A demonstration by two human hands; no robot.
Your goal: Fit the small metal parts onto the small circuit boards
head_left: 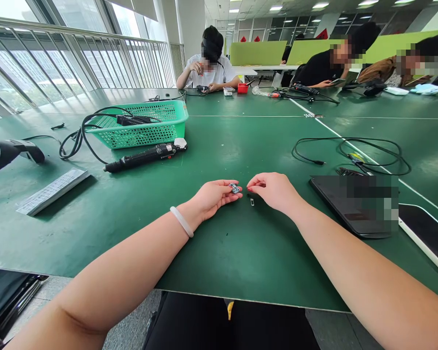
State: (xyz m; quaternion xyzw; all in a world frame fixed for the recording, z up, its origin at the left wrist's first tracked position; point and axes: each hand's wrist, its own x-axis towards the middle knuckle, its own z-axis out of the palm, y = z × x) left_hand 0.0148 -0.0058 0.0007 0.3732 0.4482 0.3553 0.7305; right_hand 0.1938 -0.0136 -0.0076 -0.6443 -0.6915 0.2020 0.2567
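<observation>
Between the fingers of my left hand (215, 198) is a small silvery metal part (234, 188) with cut-outs, too small to name. My right hand (272, 190) is just to the right, its thumb and fingertips pinched together; whatever they hold, if anything, is too small to make out. On the green table (222, 257) below the right fingertips lies a tiny pale rectangular frame piece (252, 202). The two hands are close but apart. A white band (181, 222) circles my left wrist.
A green basket (146, 141) with cables stands at the back left, a black electric screwdriver (146, 158) before it. Farther left lie a whitish block (53, 191) and a scanner-like device (10, 153). Right: a coiled cable (401, 155), black tablet-like slab (350, 209), phone (428, 233). People sit opposite.
</observation>
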